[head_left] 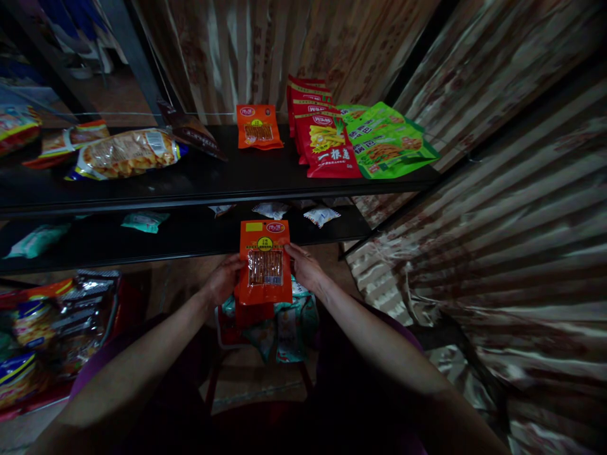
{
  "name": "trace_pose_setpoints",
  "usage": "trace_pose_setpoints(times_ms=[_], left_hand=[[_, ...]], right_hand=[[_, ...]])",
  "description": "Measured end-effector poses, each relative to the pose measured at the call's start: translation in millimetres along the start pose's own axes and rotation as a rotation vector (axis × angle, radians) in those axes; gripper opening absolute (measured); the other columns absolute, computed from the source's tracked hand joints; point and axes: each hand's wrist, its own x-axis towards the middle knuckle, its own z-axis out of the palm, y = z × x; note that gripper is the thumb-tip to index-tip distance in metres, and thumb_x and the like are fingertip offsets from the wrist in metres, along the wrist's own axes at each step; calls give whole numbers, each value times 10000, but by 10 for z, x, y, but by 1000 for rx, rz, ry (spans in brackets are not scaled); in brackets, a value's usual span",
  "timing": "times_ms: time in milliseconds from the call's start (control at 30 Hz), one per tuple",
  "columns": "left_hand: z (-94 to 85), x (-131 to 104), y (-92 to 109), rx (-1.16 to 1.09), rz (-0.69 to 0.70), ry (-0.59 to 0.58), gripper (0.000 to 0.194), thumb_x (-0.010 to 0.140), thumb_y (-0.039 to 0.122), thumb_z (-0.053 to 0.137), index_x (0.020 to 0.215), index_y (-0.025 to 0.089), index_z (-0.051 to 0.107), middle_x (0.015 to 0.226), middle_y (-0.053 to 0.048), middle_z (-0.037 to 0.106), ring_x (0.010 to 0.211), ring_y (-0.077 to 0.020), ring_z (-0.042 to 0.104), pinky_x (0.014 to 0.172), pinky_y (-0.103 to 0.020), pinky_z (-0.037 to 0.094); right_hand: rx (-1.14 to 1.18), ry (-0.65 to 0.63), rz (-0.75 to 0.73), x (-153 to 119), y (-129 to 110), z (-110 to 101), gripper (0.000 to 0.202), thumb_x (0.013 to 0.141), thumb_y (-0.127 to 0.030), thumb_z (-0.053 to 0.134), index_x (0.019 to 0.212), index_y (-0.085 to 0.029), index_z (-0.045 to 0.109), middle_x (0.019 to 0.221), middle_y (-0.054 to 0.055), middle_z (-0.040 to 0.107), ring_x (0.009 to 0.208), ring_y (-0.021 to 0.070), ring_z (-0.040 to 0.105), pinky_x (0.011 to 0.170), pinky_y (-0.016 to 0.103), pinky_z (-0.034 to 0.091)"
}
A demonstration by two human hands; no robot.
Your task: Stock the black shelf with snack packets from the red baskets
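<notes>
An orange snack packet (265, 268) with a clear window showing brown sticks is held upright in front of me. My left hand (226, 278) grips its left edge, and my right hand (306, 266) pinches the right edge. Behind and below it, a red-orange packet (255, 314) and several teal packets (290, 328) lie in a container between my knees. On the upper shelf, a similar orange packet (258, 128) leans near the back. Red snack bags (327, 142) stand in a row to its right, beside green bags (391, 142).
The black upper shelf (227, 174) also bears a biscuit bag (130, 153) and a brown bag (192, 129). Small white packets (321, 215) and teal packets (145, 220) lie on the lower shelf (190, 239). A red basket (114, 309) of snacks stands at left; a patterned curtain (512, 208) hangs at right.
</notes>
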Motion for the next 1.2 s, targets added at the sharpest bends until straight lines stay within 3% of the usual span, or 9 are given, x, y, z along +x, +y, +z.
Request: trace_pose_setpoints(times_ms=[133, 367, 567, 867, 1200], left_hand=[[-35, 1, -28, 8, 2, 22, 136, 710, 63, 644, 800, 154, 691, 754, -41, 720, 604, -142, 651, 588, -239, 506], [-41, -41, -65, 77, -36, -67, 283, 711, 88, 689, 980, 175, 698, 969, -81, 732, 791, -191, 694, 673, -262, 538], [-75, -34, -98, 62, -49, -66, 396, 676, 68, 716, 1051, 186, 675, 898, -62, 740, 724, -182, 701, 644, -260, 552], [-127, -5, -138, 103, -13, -121, 466, 659, 93, 747, 1101, 202, 648, 954, -73, 738, 727, -184, 699, 613, -249, 546], [-94, -11, -115, 136, 4, -119, 539, 645, 115, 768, 1155, 171, 604, 979, -75, 731, 778, -196, 702, 685, -287, 554]], right_hand=[[10, 3, 8, 5, -27, -5, 245, 676, -326, 755, 889, -241, 669, 832, -1, 745, 776, 200, 691, 731, 339, 536], [14, 22, 12, 41, -14, -46, 232, 701, -321, 739, 906, -253, 653, 832, -10, 742, 761, 205, 693, 719, 353, 550], [25, 36, 21, 59, -11, -47, 204, 726, -286, 715, 918, -251, 658, 772, -18, 736, 693, 194, 688, 680, 343, 560], [45, 43, 22, 43, -33, -36, 149, 744, -247, 701, 889, -240, 667, 771, -20, 740, 672, 174, 680, 649, 310, 555], [83, -12, 14, 52, -25, -32, 221, 651, -305, 782, 810, -226, 650, 745, -27, 732, 655, 160, 673, 624, 273, 539]])
